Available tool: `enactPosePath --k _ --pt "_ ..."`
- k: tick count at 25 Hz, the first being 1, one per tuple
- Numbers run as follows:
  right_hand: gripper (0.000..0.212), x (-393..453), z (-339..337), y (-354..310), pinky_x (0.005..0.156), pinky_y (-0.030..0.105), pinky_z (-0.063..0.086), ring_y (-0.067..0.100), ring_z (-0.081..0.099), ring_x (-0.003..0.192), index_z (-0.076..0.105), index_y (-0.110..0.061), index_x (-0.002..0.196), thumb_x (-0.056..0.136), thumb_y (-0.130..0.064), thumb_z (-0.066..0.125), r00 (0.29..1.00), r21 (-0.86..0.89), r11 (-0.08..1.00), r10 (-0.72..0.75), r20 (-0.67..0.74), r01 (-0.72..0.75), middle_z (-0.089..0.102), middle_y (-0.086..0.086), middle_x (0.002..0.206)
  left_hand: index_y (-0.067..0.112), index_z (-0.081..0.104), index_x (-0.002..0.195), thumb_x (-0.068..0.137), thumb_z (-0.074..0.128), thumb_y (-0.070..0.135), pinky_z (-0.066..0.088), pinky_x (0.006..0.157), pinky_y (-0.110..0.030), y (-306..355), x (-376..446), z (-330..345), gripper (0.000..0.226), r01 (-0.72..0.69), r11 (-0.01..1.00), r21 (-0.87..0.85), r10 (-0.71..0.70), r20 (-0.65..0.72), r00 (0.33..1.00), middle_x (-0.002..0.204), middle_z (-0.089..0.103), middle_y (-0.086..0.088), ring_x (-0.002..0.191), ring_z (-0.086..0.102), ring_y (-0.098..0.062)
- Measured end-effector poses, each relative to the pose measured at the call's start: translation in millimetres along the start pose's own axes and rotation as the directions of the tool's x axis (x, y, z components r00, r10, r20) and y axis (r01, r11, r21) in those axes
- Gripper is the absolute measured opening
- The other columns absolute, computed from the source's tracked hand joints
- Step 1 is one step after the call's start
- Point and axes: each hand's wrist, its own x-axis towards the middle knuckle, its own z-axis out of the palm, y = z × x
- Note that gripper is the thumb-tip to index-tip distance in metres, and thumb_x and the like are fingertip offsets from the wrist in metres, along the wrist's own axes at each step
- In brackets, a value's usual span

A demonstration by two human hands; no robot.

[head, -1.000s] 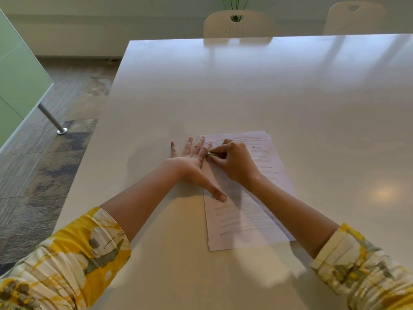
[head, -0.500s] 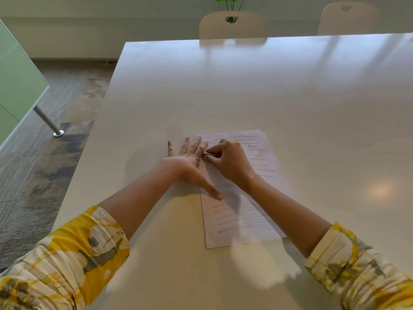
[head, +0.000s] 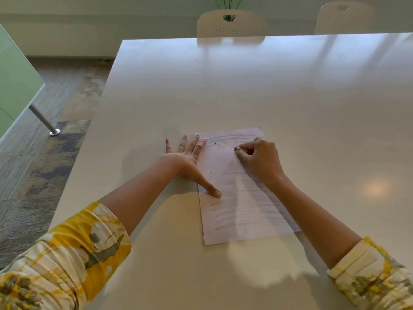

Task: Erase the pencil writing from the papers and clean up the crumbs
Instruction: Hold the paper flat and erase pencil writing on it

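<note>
**Erasing under way, crumbs to follow**

The left hand (head: pixel 186 158) lies flat and spread, pinning the paper (head: pixel 240 198) to the tabletop (head: pixel 290 97). The right hand (head: pixel 260 161) pinches an eraser (head: pixel 237 149) near the top lines. Lower rows seemingly need rubbing next.

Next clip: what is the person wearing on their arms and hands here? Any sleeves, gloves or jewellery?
Both arms wear loose sleeves pushed up toward the elbows, leaving the forearms bare: a left sleeve and a right sleeve in a yellow and white print with grey-green blotches and thin dark lines. No gloves. The left hand shows thin bands on some fingers. On the right hand no jewellery can be made out.
</note>
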Motion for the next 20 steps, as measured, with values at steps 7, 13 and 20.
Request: enactPosePath --k 7,13,20 --pt "0.014 -31 4 -8 0.068 0.021 0.053 0.008 0.062 0.072 0.081 -0.015 0.091 0.088 -0.024 0.071 0.984 0.049 0.992 -0.124 0.13 0.118 0.067 -0.002 0.082 0.034 -0.034 0.149 0.029 0.065 0.097 -0.027 0.109 -0.065 1 1 -1 0.169 0.005 1.0 0.013 -0.005 0.01 1.0 0.154 -0.045 0.012 0.141 -0.042 -0.019" --pt "0.013 -15 -3 -1 0.072 0.029 0.054 0.01 0.061 0.07 0.082 -0.019 0.086 0.087 -0.02 0.069 0.996 -0.005 0.998 -0.065 0.067 0.065 0.066 -0.002 0.081 0.035 -0.035 0.148 0.029 0.065 0.097 -0.026 0.109 -0.066 2 1 -3 0.168 0.004 1.0 0.026 -0.004 0.018 1.0 0.153 -0.045 0.011 0.141 -0.042 -0.02" --pt "0.012 -15 -12 14 0.076 0.031 0.053 0.011 0.063 0.075 0.081 -0.018 0.085 0.084 -0.024 0.071 1.0 0.008 1.0 0.003 0.007 -0.003 0.069 -0.001 0.082 0.035 -0.034 0.149 0.031 0.067 0.096 -0.028 0.108 -0.065 4 1 -6 0.167 0.03 0.998 0.046 -0.031 0.027 0.999 0.154 -0.044 0.01 0.142 -0.041 -0.021"
